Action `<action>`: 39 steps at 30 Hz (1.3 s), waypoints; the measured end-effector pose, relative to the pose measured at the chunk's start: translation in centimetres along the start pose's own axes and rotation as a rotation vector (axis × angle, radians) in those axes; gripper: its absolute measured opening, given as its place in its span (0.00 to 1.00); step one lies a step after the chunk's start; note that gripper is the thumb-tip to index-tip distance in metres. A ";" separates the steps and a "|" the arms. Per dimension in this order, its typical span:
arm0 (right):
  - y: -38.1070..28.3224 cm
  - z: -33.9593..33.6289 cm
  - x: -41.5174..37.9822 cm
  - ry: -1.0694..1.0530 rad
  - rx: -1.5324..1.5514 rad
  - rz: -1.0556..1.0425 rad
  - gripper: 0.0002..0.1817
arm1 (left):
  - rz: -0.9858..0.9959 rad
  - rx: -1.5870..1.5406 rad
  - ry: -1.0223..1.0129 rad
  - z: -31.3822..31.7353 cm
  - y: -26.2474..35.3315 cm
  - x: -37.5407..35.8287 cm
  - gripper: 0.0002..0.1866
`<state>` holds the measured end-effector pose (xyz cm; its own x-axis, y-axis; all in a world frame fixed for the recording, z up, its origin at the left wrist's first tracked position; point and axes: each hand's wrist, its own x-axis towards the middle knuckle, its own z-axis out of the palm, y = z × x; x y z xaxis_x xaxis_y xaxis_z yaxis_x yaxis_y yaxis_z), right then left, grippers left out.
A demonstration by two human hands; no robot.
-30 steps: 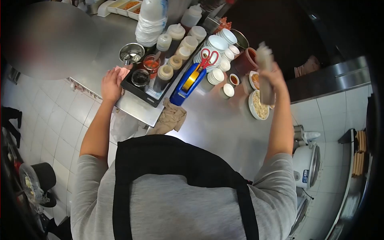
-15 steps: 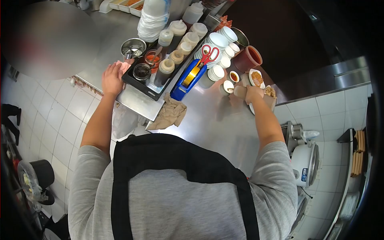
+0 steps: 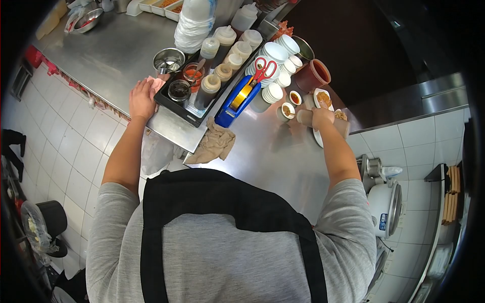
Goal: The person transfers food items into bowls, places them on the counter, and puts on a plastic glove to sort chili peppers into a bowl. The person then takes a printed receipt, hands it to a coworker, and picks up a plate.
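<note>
My right hand (image 3: 322,118) is wrapped around a squeeze bottle (image 3: 341,127) of brown sauce, tipped on its side with its left end toward a small white cup (image 3: 287,110). Brown sauce lies in that cup. Beside it stands another small cup (image 3: 295,97) with dark reddish sauce. A white dish of brown food (image 3: 323,98) sits just beyond the hand; a second dish is partly hidden under the bottle. At the counter's left edge, my left hand (image 3: 142,99) rests with fingers extended on a pink cloth (image 3: 157,84), beside the black tray (image 3: 191,118).
Sauce bottles and jars (image 3: 180,90) fill the tray. A blue tape dispenser (image 3: 233,103) holds red-handled scissors (image 3: 265,69). Stacked white cups (image 3: 273,93), a red-brown container (image 3: 313,74) and a steel bowl (image 3: 169,60) stand nearby. A crumpled beige rag (image 3: 214,142) lies at the near edge.
Brown sauce now shows in the small white cup, which looked mostly white before. The bottle has shifted slightly in my right hand's grip. My left hand has stayed in place.
</note>
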<state>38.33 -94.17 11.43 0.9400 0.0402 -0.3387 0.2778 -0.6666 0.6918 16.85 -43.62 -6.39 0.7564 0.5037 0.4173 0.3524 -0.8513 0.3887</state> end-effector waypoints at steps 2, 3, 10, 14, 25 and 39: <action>0.0 0.1 0.0 0.005 0.021 0.008 0.37 | -0.002 0.000 0.008 0.0 0.0 0.0 0.19; -0.1 0.3 0.1 0.009 0.037 0.016 0.37 | -0.002 -0.001 0.011 0.0 0.1 0.0 0.19; 0.0 1.4 -0.2 -0.045 0.163 0.017 0.40 | 0.015 -0.008 0.009 0.0 -0.1 -0.1 0.19; 1.8 10.0 3.2 -0.129 1.022 -0.028 0.44 | 0.005 -0.123 0.042 -0.4 0.0 -0.2 0.22; 0.7 -10.3 6.4 0.715 2.534 -0.208 0.30 | 0.027 -0.146 0.057 -1.7 1.0 -0.3 0.19; -14.0 -21.9 18.2 0.954 1.961 -0.461 0.38 | 0.019 -0.275 0.111 -2.4 0.4 -0.3 0.17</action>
<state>55.86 -67.82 9.52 0.8460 0.2002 0.4941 0.5267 -0.1702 -0.8328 15.43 -43.75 -4.45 0.6913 0.5139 0.5079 0.1649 -0.7967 0.5815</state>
